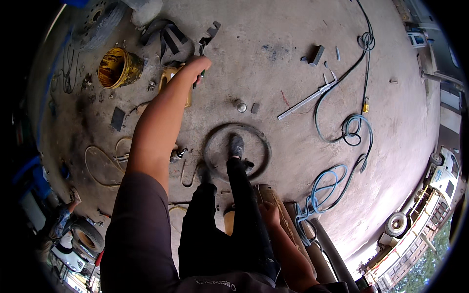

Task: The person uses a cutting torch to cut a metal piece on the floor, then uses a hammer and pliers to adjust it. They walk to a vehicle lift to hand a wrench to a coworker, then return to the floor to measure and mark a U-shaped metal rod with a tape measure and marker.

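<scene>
Reaching far, my left hand (198, 66) is clenched round a slim green-handled tool (199, 73). My right hand (268, 212) grips something tan at my side; a round rubber ring (210, 141) lies on rough concrete (273, 73).

bucket (117, 68) left of tyre ring (237, 151), hose (342, 146) right

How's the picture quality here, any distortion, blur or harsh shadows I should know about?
Head view: strong fisheye bending, with black corners around a circular image; the concrete floor curves toward the rim. Light is soft and even daylight, without hard shadows or glare. The left hand, gripping a dark tool, is fairly sharp, as is the blue hose; the right hand sits in dimmer shade, and things near the rim smear.
</scene>
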The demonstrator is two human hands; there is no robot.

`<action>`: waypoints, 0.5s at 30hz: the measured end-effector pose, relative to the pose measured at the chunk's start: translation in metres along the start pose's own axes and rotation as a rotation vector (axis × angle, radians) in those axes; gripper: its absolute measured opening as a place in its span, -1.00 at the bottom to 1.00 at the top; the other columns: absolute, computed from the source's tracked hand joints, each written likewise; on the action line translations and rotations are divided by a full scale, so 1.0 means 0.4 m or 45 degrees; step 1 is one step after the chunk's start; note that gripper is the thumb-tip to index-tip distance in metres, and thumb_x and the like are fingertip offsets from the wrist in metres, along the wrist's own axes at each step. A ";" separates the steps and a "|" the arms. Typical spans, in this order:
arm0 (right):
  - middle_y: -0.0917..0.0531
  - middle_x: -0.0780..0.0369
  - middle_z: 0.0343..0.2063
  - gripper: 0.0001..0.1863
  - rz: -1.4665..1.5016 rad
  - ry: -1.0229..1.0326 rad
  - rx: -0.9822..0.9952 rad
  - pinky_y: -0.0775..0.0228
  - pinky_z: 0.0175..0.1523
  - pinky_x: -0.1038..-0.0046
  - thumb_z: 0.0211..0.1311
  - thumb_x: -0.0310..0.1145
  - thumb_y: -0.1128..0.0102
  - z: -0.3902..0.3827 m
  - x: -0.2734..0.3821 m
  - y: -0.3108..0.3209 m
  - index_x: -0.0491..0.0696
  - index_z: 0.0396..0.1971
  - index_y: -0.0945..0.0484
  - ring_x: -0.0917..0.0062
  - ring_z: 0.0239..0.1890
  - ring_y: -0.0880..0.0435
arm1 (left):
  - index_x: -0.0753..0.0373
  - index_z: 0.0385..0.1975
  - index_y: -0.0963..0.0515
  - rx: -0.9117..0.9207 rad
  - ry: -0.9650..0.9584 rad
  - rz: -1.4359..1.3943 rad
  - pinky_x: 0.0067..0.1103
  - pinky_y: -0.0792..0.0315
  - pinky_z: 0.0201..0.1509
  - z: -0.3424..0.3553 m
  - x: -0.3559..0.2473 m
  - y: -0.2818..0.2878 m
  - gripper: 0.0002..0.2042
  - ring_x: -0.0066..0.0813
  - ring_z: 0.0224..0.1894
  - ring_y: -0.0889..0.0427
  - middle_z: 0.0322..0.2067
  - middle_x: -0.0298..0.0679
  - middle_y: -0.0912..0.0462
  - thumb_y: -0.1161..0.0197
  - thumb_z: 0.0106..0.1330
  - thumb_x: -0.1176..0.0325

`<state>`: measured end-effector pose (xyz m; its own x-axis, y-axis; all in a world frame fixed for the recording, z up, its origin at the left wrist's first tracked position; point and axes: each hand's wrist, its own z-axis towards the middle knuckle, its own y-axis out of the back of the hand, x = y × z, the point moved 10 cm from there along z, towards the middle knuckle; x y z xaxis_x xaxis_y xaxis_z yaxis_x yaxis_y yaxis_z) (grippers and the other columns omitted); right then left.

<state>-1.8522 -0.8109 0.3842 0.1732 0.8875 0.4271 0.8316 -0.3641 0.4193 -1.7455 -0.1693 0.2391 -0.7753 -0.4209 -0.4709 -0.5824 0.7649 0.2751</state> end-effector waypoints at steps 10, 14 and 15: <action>-0.53 -0.05 -0.57 -0.81 0.016 0.039 0.049 -0.38 -0.44 0.18 0.40 -0.36 -0.22 0.040 0.127 -0.155 -0.11 -0.40 -0.49 -0.09 -0.43 -0.61 | 0.37 0.09 -0.60 -0.254 0.378 0.354 -0.21 -0.54 -0.16 0.212 0.539 -0.205 -0.63 -0.12 -0.07 -0.72 -0.08 0.03 -0.72 -0.09 0.40 0.32; -0.48 -0.01 -0.65 -0.83 0.031 0.136 -0.099 -0.31 -0.52 0.24 0.36 -0.44 -0.25 0.042 0.121 -0.150 -0.11 -0.43 -0.48 -0.03 -0.58 -0.54 | 0.39 -0.01 -0.61 -0.080 0.388 0.510 -0.14 -0.52 -0.07 0.132 0.894 -0.257 -0.72 0.00 -0.05 -0.70 -0.10 0.13 -0.70 -0.09 0.41 0.38; -0.47 0.00 -0.66 -0.84 -0.001 0.124 -0.107 -0.30 -0.54 0.26 0.35 -0.46 -0.26 0.040 0.107 -0.155 -0.11 -0.43 -0.49 0.00 -0.62 -0.52 | 0.40 -0.04 -0.60 -0.043 0.385 0.602 -0.15 -0.51 -0.02 0.123 0.963 -0.262 -0.73 0.03 -0.02 -0.69 -0.09 0.16 -0.69 -0.09 0.42 0.39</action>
<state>-1.8880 -0.7460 0.3637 0.1170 0.8575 0.5010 0.7840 -0.3894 0.4834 -1.9709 -0.3877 -0.0122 -0.9865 -0.1609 -0.0301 -0.1583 0.8904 0.4268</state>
